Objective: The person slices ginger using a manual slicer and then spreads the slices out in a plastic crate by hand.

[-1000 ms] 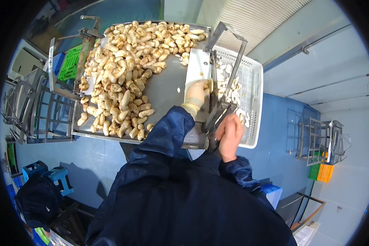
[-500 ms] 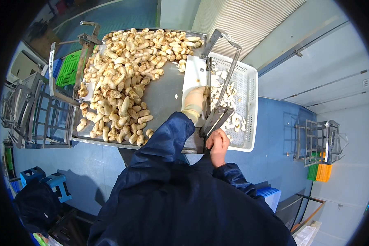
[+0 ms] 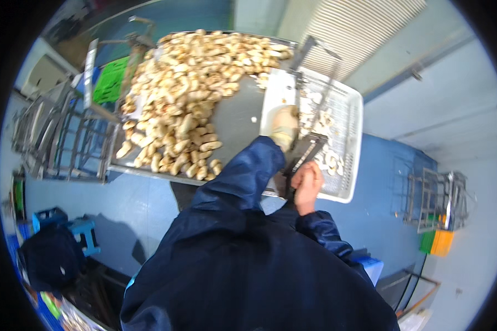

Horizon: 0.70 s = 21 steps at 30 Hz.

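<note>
My left hand (image 3: 283, 121), in a pale glove, is curled on the white board (image 3: 276, 83) beside the slicer's blade; what its fingers hold is hidden. My right hand (image 3: 306, 185), bare, grips the lower end of the dark metal slicer (image 3: 309, 144). Left of them, many pale brown-tipped mushrooms (image 3: 176, 105) are heaped on the steel tray table (image 3: 238, 113). Right of the blade sits a white perforated basket (image 3: 352, 132) holding pale slices (image 3: 331, 161). The current frame is blurred.
A second metal slicer frame (image 3: 91, 74) stands at the table's left, by a green crate (image 3: 109, 80). Metal racks (image 3: 55, 143) are at both sides. Blue stools (image 3: 83, 234) with dark cloth lie lower left. Yellow and green crates (image 3: 442, 243) stand at right, by a pale wall (image 3: 464, 88).
The whole view has shifted and blurred, with the scene sitting right of and higher than half a second ago. Both hands stay at the slicer, with only small shifts.
</note>
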Each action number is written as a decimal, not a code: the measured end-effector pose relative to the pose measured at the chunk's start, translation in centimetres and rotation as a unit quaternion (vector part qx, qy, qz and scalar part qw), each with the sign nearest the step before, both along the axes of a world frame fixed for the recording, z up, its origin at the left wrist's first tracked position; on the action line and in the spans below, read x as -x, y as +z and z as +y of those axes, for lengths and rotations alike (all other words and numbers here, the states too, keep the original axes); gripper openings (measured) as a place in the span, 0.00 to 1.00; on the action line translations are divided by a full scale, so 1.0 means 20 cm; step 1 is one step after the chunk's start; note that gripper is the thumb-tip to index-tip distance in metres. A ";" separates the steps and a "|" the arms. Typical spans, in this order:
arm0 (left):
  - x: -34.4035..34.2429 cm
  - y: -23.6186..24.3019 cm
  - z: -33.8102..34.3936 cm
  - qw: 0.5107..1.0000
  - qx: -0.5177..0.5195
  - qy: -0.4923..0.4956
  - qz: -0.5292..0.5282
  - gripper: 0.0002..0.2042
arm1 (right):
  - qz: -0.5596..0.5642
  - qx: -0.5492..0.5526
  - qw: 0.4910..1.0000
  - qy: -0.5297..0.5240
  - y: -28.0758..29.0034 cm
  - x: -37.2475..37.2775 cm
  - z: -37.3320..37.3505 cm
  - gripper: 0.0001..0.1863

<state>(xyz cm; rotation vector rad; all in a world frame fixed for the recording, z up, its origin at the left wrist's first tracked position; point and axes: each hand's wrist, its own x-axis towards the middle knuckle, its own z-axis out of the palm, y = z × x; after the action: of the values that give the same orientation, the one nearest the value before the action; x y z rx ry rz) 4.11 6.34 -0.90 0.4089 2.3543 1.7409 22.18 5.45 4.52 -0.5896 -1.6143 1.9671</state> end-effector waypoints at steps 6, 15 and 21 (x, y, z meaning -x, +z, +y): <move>-0.03 0.33 0.02 0.989 -0.093 -0.015 0.116 0.13 | -0.004 -0.036 0.999 0.009 0.04 0.00 0.05 0.13; -0.12 0.43 -1.26 0.810 0.420 0.168 0.373 0.18 | 0.004 0.008 0.999 0.037 0.07 0.00 -0.02 0.13; -0.14 0.35 -1.02 0.908 0.268 0.198 0.255 0.14 | -0.011 -0.036 0.999 0.022 0.08 0.00 0.02 0.13</move>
<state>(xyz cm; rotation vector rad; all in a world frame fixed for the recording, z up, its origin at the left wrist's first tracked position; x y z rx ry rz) 6.98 -13.99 6.03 0.3369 3.3494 1.0921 22.13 5.76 6.20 -0.5540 -1.7174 1.9304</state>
